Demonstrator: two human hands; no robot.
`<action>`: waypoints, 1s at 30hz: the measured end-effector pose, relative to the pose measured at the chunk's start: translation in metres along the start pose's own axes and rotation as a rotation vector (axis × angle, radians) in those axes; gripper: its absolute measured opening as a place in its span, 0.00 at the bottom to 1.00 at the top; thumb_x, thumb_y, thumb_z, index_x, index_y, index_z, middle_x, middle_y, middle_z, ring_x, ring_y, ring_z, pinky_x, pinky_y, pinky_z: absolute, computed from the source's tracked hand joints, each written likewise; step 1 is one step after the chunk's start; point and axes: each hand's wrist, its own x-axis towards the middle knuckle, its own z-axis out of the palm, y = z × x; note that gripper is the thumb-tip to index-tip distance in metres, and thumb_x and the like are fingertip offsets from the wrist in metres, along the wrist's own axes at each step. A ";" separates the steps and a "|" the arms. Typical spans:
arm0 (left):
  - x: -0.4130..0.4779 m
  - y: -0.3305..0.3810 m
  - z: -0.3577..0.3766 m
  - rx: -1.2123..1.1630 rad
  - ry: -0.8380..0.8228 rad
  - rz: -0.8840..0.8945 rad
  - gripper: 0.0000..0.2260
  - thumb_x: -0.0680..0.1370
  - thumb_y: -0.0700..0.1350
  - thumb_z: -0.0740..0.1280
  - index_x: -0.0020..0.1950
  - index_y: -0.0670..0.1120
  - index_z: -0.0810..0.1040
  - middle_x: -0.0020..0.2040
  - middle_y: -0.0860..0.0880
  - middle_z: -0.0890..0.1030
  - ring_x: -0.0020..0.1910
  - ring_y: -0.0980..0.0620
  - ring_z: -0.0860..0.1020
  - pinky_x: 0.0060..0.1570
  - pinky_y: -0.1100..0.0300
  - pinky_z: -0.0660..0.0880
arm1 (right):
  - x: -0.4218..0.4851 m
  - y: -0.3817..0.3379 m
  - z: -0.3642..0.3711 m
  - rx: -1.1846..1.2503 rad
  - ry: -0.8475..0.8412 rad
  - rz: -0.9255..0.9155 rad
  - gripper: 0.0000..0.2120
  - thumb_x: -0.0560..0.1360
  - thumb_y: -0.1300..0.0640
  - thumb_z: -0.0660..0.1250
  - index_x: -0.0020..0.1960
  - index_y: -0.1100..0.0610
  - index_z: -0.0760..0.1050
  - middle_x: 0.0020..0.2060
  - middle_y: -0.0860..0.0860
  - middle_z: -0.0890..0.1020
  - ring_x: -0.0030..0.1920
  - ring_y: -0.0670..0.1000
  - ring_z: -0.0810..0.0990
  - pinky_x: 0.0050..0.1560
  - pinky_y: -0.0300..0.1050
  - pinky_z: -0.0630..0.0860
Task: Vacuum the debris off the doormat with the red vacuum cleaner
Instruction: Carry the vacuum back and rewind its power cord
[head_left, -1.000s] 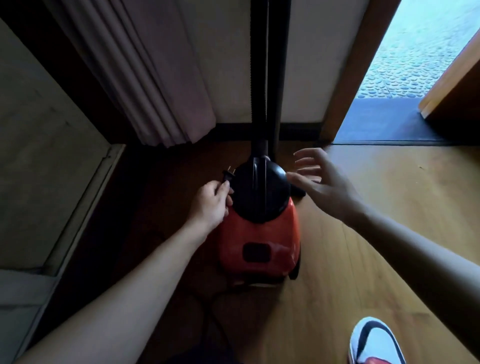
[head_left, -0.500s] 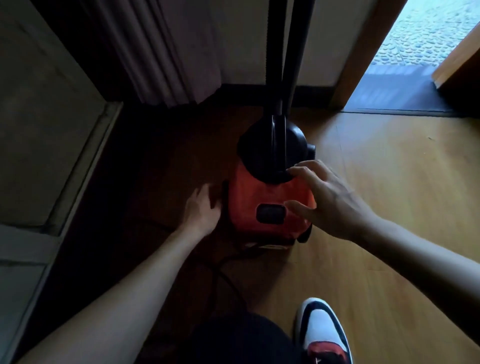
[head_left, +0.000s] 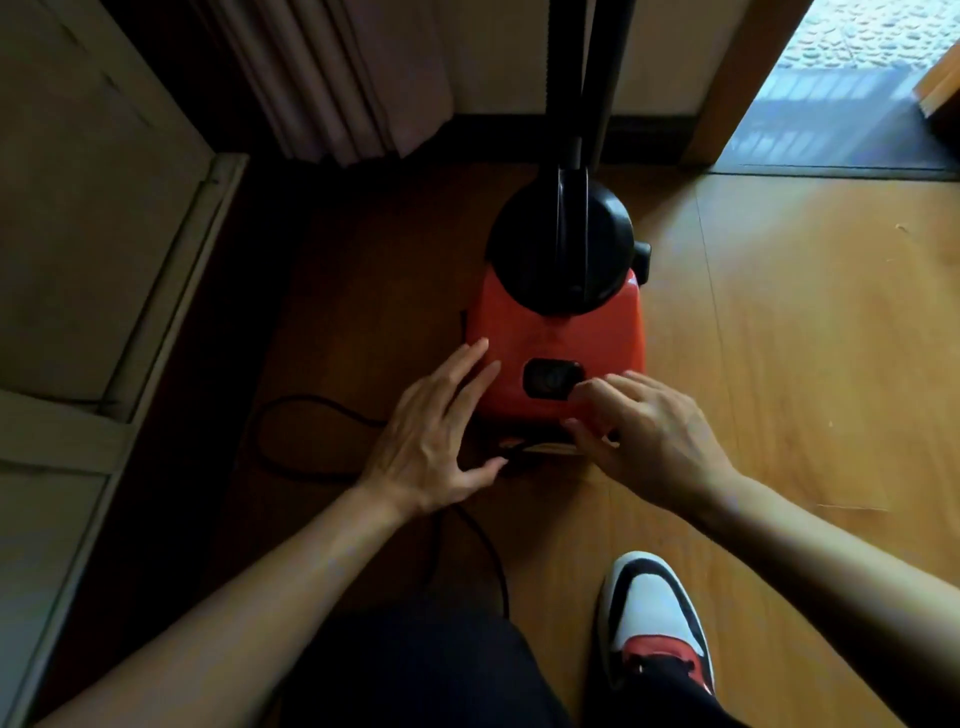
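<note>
Fig. | you're pressing flat L hand (head_left: 436, 431) on red plastic black-domed vacuum cleaner (head_left: 556, 332) | R hand (head_left: 649, 441), loose, empty, is touching just right of black oval switch (head_left: 551, 379): nearer.

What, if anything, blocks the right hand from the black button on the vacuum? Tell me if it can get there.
Probably yes. The right hand sits at the vacuum's near end, fingertips right beside the black button, with nothing between. The left hand lies off to the other side.

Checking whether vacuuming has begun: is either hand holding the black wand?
No: left hand and right hand are low on the red vacuum cleaner, not the wand.
</note>
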 end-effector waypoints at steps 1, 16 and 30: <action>0.005 0.000 -0.003 0.017 -0.004 0.026 0.46 0.69 0.60 0.74 0.80 0.43 0.58 0.81 0.46 0.55 0.80 0.48 0.55 0.73 0.50 0.63 | -0.005 -0.005 0.004 0.032 -0.022 0.025 0.11 0.79 0.47 0.65 0.49 0.54 0.79 0.39 0.49 0.81 0.36 0.53 0.79 0.32 0.46 0.75; 0.022 0.015 -0.012 0.161 -0.079 0.065 0.51 0.66 0.64 0.73 0.80 0.41 0.56 0.81 0.48 0.56 0.80 0.49 0.53 0.77 0.46 0.57 | -0.030 -0.028 0.021 0.545 -0.277 0.528 0.25 0.70 0.30 0.65 0.52 0.48 0.84 0.44 0.44 0.86 0.43 0.41 0.84 0.44 0.48 0.84; 0.030 0.001 -0.040 0.141 -0.246 0.153 0.42 0.72 0.47 0.71 0.81 0.45 0.53 0.82 0.51 0.51 0.81 0.53 0.50 0.77 0.47 0.57 | -0.033 -0.070 0.065 1.399 -0.214 0.762 0.13 0.85 0.55 0.60 0.65 0.54 0.78 0.60 0.50 0.83 0.61 0.46 0.81 0.64 0.43 0.77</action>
